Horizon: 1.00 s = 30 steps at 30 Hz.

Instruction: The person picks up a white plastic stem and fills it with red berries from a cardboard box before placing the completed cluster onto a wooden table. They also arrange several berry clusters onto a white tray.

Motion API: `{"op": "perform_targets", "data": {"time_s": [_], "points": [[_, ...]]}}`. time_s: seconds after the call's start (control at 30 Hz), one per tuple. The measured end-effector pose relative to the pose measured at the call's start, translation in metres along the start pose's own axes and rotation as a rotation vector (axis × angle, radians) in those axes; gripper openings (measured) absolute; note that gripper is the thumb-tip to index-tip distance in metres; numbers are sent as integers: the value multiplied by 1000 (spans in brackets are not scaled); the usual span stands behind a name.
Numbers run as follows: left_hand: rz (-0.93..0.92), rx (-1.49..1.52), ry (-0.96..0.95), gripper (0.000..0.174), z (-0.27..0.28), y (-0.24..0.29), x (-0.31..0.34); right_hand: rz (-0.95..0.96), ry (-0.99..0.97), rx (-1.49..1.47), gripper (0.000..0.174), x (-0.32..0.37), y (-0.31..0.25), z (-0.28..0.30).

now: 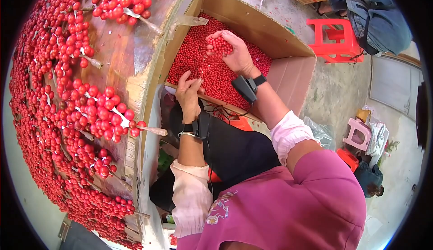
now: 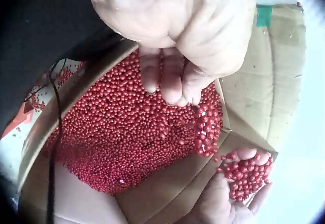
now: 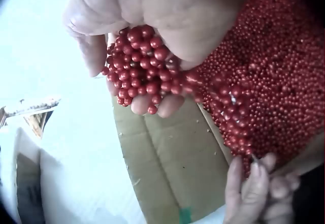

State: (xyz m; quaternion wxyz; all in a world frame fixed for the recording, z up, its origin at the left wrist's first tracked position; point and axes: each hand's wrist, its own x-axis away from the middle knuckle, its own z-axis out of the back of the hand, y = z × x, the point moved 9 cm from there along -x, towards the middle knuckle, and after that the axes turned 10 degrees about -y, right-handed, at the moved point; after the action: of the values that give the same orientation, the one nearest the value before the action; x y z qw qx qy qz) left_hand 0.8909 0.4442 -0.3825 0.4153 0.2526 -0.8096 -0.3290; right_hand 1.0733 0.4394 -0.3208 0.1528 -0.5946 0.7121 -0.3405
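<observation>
Loose red berries (image 1: 203, 56) fill a cardboard box (image 1: 257, 27). Above them the right hand (image 1: 235, 55) cups a heap of berries (image 1: 220, 46), its fingers curled round them; the right wrist view shows the same heap (image 3: 139, 66) in the palm. Over the box's near edge, the left hand (image 1: 188, 92) pinches the stem end of a berry cluster between thumb and fingers. This cluster (image 3: 231, 112) extends from the left fingertips toward the right hand in the right wrist view. In the left wrist view the cluster (image 2: 207, 127) hangs beside the left fingertips.
At the left, a wooden board (image 1: 112, 47) bears many berry clusters with stems (image 1: 103, 110). A red stool (image 1: 336, 40) and a seated person's legs are beyond the box. A pink stool (image 1: 357, 133) and plastic bags lie farther right.
</observation>
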Motion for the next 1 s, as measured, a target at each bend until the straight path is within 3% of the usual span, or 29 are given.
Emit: {"op": "perform_targets", "data": {"time_s": [0.07, 0.17, 0.33, 0.4, 0.47, 0.53, 0.67, 0.77, 0.83, 0.97, 1.0], "points": [[0, -2, 3, 50, 1, 0, -2, 23, -8, 86, 23, 8, -3, -8], [8, -12, 8, 50, 2, -4, -3, 156, -56, 558, 22, 19, -11, -24], [0, 8, 26, 50, 3, -1, -1, 260, -98, 839, 22, 25, -15, -28], [-2, 14, 27, 49, 3, 1, 0, 190, 189, 902, 24, 32, -8, 39], [5, 27, 24, 49, 2, 2, 1, -99, 482, 986, 32, 53, 31, 133], [26, 42, 26, 49, 4, 1, 2, -472, 634, 1214, 41, 81, 66, 190], [13, 97, -10, 47, 0, 0, 2, -601, 746, 1178, 43, 108, 132, 250], [30, 110, -5, 47, 2, -2, 3, -480, 524, -238, 38, 87, 215, 221], [31, 122, -2, 47, 5, 0, 1, -402, 457, -293, 36, 66, 201, 204], [47, 144, 7, 48, 7, -5, -1, -75, 218, -487, 29, 19, 92, 112], [51, 142, 12, 48, 7, -5, 0, -76, 220, -485, 29, 16, 75, 96]]}}
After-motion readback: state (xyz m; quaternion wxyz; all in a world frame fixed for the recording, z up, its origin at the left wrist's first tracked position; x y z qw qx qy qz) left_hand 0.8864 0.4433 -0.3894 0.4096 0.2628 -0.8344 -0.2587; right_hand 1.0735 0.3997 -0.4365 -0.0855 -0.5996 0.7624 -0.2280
